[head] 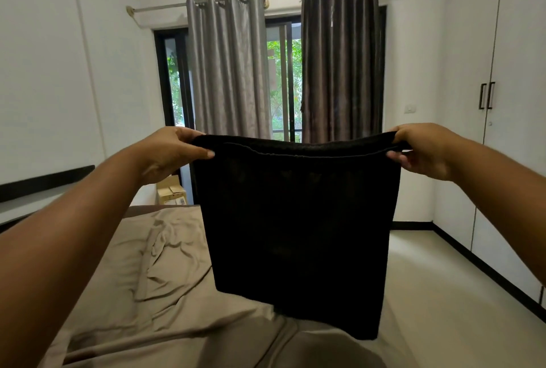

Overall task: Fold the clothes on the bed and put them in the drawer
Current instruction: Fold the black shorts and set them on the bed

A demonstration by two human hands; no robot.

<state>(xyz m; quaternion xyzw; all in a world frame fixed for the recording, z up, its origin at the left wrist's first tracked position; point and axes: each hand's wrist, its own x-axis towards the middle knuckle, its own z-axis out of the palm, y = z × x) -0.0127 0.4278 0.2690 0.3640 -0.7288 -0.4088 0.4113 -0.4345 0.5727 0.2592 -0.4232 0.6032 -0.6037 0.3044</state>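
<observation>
Bed [133, 293]: tan sheet, rumpled.
Black garment [295, 220]: hangs flat over the bed's right side.
Left hand [168, 152], right hand [422, 152]: each pinches one top corner.
Handling, judged: top edge taut and level, then lower onto bed.
Curtains [230, 66]: beyond bed.

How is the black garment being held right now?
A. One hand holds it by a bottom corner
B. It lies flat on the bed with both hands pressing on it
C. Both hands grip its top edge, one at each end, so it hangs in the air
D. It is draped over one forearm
C: the left hand and right hand each pinch an end of the black garment's elastic top edge, and it hangs above the bed.
</observation>
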